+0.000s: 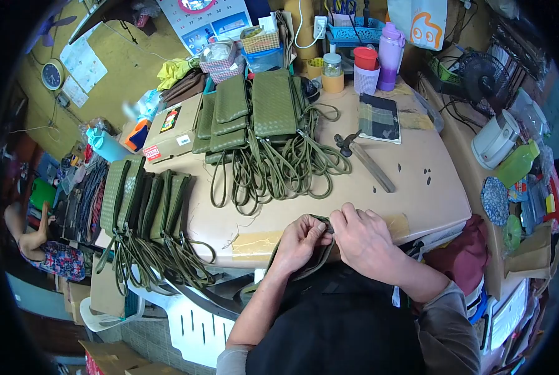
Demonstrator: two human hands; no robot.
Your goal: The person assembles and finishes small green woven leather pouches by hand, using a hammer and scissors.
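Note:
At the front edge of the table, my left hand (300, 242) pinches a dark green woven-look pouch (317, 257), its fingers closed at the top edge. My right hand (361, 240) is closed over the same top edge, close beside the left. Both hands and my lap hide most of this pouch, and what the right fingertips grip is covered. Beyond them lies a pile of green pouches (274, 106) with looped cord straps (270, 169) spilling forward. More green pouches (118, 197) stand in a row on the left, straps hanging over the edge.
A hammer (373, 167) lies right of the straps, near a dark checked booklet (379, 117). A cardboard box (173, 128), a purple bottle (390, 59) and a red-lidded cup (366, 72) stand behind. White chair (198, 328) below left; another person (42, 244) at far left.

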